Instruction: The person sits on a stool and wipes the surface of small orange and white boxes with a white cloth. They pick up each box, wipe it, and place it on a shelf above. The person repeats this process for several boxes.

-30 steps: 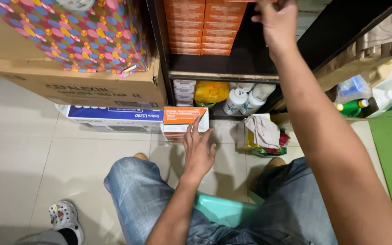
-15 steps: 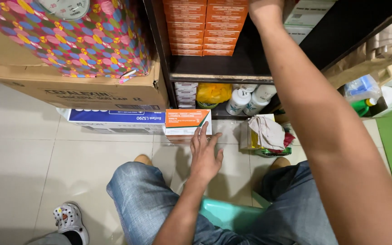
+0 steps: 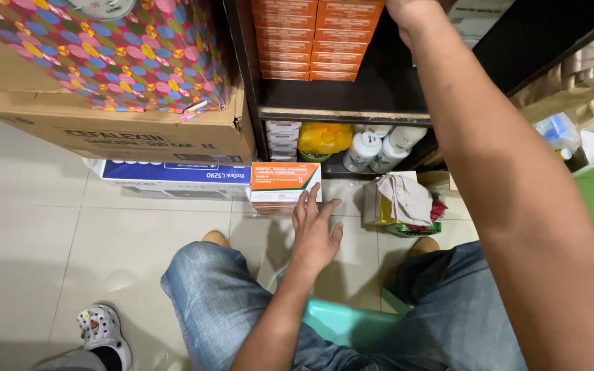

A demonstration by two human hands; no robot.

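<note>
The person is sitting low on a teal stool [image 3: 342, 323], knees apart, facing a dark shelf [image 3: 342, 115]; the left hand [image 3: 315, 230] is reaching down to a small stack of orange and white boxes [image 3: 284, 184] standing on the tiled floor [image 3: 70, 240] just in front of the shelf, fingers [image 3: 311, 200] spread apart and lying against the right edge of the top box, not closed around it; the right hand [image 3: 410, 10] is stretching up to the shelf beside the rows of stacked orange boxes [image 3: 314, 38], but its fingers are running out of the top of the view, so I cannot tell whether they are gripping anything. From where I am standing, the trouble is the split reach; with one arm high and one low, the person is looking at neither hand closely, and a loose, open-fingered touch could be nudging the floor stack crooked or tipping its top box off; the raised arm is passing near the shelf rows, and a bump could be pushing those boxes askew; the white bottles [image 3: 372, 148] below and the rag [image 3: 400, 196] on the small yellow box are sitting near enough to be knocked.
</note>
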